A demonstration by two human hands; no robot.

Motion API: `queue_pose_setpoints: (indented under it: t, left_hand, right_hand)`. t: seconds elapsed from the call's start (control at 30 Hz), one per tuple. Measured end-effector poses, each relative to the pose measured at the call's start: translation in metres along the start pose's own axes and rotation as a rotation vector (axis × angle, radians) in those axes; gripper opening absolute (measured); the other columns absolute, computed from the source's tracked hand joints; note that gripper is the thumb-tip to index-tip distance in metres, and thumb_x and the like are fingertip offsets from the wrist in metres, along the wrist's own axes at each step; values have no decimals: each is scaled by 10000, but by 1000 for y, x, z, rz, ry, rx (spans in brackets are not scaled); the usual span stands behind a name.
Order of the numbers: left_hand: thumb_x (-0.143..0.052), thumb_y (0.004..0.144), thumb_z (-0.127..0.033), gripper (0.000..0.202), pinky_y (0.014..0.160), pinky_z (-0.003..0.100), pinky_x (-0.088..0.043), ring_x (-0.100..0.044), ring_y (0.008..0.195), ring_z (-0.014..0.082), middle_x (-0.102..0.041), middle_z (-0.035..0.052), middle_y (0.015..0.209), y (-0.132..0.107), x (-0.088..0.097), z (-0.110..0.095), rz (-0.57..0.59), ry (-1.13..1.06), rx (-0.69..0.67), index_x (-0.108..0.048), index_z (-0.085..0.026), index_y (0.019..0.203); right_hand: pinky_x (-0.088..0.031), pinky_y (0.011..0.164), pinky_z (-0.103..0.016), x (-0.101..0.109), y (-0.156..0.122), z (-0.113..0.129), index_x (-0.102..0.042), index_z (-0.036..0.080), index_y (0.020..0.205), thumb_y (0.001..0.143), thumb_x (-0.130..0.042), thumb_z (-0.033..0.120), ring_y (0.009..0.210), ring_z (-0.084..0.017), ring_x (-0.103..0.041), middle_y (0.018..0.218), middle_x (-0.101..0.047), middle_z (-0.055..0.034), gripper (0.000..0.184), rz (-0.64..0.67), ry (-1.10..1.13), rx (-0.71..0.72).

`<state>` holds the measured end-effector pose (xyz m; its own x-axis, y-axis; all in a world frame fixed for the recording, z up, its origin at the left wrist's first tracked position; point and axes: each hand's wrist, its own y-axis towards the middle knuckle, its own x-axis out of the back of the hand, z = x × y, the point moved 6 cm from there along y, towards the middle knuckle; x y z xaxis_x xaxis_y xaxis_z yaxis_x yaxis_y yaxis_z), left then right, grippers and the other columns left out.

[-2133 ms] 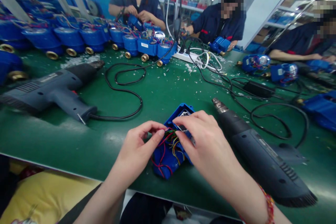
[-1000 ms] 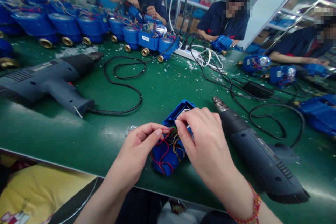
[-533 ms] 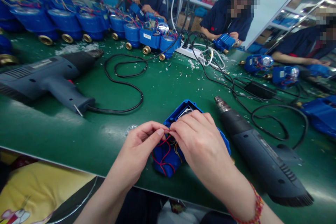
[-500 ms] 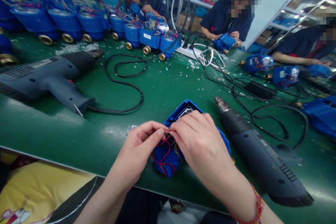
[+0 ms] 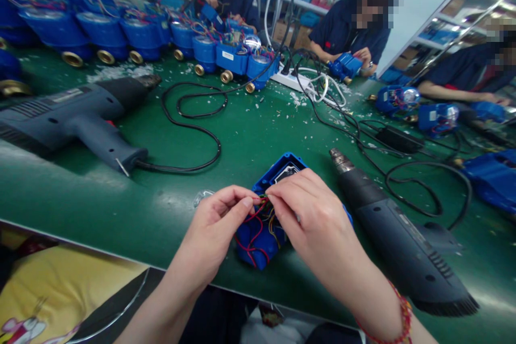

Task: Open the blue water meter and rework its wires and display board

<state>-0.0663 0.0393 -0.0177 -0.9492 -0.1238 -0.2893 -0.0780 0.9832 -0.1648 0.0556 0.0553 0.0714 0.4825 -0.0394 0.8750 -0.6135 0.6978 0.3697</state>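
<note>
Right in front of me on the green table lies a blue plastic meter housing [image 5: 258, 250], partly covered by my hands. Red wires [image 5: 255, 236] and a few yellow ones [image 5: 273, 226] come out of it. My left hand [image 5: 220, 220] pinches red wire between thumb and forefinger above the housing. Close beside it, my right hand [image 5: 310, 209] is closed in a pinch on the wires' other stretch, where red and green strands show between the two hands. The exact ends under my right fingertips are hidden.
A grey heat gun [image 5: 80, 115] lies at left, another heat gun [image 5: 399, 236] at right near my forearm. Black cords run to a white power strip [image 5: 292, 80]. Several blue meters [image 5: 100, 35] line the back left. Co-workers [image 5: 350, 32] sit opposite, handling blue units.
My right hand has shifted slightly right, away from my left fingertips, so more wire shows between them. My left hand keeps its pinch.
</note>
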Motion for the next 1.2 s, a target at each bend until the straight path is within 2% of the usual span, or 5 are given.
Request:
queue_pose_setpoints:
  t: [0.3, 0.43, 0.77, 1.07, 1.2]
  left_hand:
    - [-698, 833, -265, 87, 650, 174, -406, -532, 689, 88, -668, -44, 719, -1, 1, 5, -7, -51, 33, -738, -220, 770]
    - [-708, 832, -275, 81, 664, 169, -421, -563, 703, 87, -695, -44, 728, 0, 0, 5, 2, -63, 20, -747, -229, 779]
    - [-708, 830, -224, 98, 659, 166, -441, -604, 691, 87, -740, -64, 729, -3, 2, -8, -3, 118, -143, -770, -266, 765]
    - [-722, 820, -306, 83, 678, 180, -441, -585, 715, 102, -710, -33, 742, -1, 1, 6, -26, -45, 31, -755, -232, 803]
    - [-730, 808, -280, 72, 663, 174, -423, -562, 694, 94, -684, -33, 709, 0, 1, 7, -30, -105, 68, -747, -215, 784]
  right_hand:
    - [-392, 705, -311, 15, 7, -4, -582, 152, 789, 949, -519, 150, 753, -174, -529, 770, -597, -24, 172, -189, 0, -131]
    - [-392, 834, -338, 4, 8, 0, -613, 140, 1040, 945, -499, 90, 949, -204, -533, 1007, -642, -47, 156, -25, 9, -46]
    - [-350, 744, -349, -7, 5, 7, -644, 144, 838, 970, -504, 164, 814, -189, -499, 838, -633, -37, 194, 70, -70, 98]
    - [-361, 634, -263, 15, 9, -9, -539, 166, 721, 943, -536, 166, 651, -120, -498, 685, -556, 12, 222, -221, 115, -182]
    - [-370, 701, -311, 10, 10, -11, -621, 133, 879, 966, -458, 149, 786, -182, -532, 830, -619, -49, 186, -118, 2, -175]
